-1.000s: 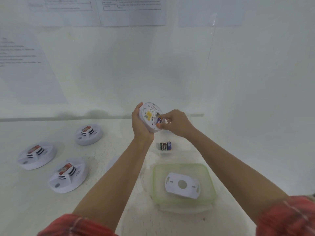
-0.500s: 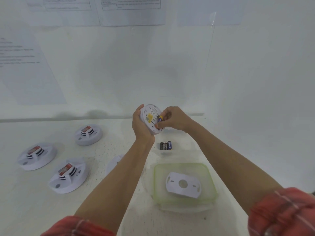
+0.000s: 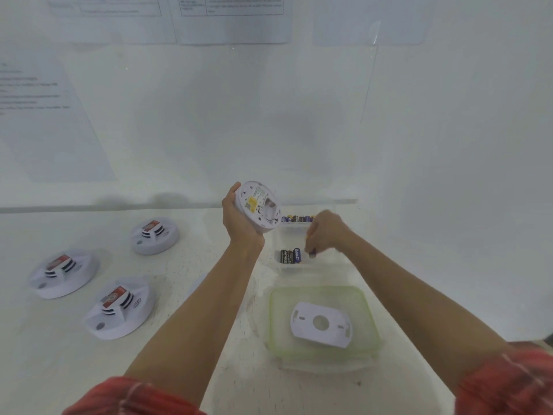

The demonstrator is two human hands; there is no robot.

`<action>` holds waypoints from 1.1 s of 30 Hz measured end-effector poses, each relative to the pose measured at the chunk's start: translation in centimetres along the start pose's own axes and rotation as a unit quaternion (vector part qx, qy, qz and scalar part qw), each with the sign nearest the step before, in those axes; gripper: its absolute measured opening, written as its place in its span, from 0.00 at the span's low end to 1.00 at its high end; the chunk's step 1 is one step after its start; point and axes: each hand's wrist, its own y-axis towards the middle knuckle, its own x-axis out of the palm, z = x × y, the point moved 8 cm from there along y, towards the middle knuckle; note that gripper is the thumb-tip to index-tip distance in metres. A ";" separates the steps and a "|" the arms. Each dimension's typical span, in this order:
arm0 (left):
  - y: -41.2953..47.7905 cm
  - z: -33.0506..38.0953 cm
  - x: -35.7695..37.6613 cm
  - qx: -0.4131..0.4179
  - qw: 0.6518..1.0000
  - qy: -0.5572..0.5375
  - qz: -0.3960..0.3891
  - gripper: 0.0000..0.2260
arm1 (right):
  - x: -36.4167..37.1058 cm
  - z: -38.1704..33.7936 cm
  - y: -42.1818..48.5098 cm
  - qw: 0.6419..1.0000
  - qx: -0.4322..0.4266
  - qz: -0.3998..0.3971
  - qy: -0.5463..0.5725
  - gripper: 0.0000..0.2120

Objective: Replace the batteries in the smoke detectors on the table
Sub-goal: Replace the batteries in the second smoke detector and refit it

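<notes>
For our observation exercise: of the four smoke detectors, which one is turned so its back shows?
The smoke detector gripped in the left hand, held above the table, underside and yellow sticker facing us. The other three lie face up at left.

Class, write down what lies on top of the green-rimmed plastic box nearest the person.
A white mounting plate with a round centre hole lies flat on the green-rimmed box. The plate and cloudy lid hide whatever is inside.
</notes>
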 end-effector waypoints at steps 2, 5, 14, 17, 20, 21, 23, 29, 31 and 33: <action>0.0 -0.3 0.0 -0.007 1.000 -0.004 0.002 0.09 | 1.7 0.4 0.1 0.999 -0.007 -0.013 -0.037 0.17; 0.1 -0.5 0.0 -0.010 1.000 -0.005 -0.002 0.08 | 2.5 0.1 0.6 0.997 -0.036 0.021 -0.071 0.18; 0.7 -0.6 -0.7 -0.010 1.000 0.000 0.009 0.09 | 1.5 -0.9 0.4 0.996 -0.054 -0.012 -0.064 0.18; 1.1 -0.3 -0.7 -0.003 1.000 -0.009 0.006 0.09 | -1.1 -2.2 1.7 0.996 -0.072 0.010 -0.041 0.11; 1.7 0.2 -0.6 0.003 1.000 -0.018 -0.001 0.10 | -4.1 -3.9 3.5 0.991 -0.102 0.082 -0.026 0.10; 2.0 0.3 -0.5 0.005 1.000 -0.018 -0.002 0.11 | -4.2 -4.3 4.2 0.989 -0.117 0.085 -0.038 0.10; 2.6 0.5 -0.6 0.007 1.000 -0.023 -0.002 0.11 | -2.9 -4.8 5.7 0.987 -0.134 0.044 -0.083 0.13; 4.4 0.4 -0.4 -0.008 0.999 -0.030 -0.012 0.11 | 1.7 -3.9 9.9 0.972 -0.119 -0.096 -0.178 0.20; 5.0 0.0 -0.6 -0.019 0.999 -0.027 -0.018 0.15 | 1.9 -4.0 10.4 0.967 -0.126 -0.106 -0.194 0.17; 5.5 -0.4 -0.8 -0.027 0.999 -0.020 -0.020 0.18 | 1.9 -4.2 10.5 0.962 -0.134 -0.110 -0.209 0.17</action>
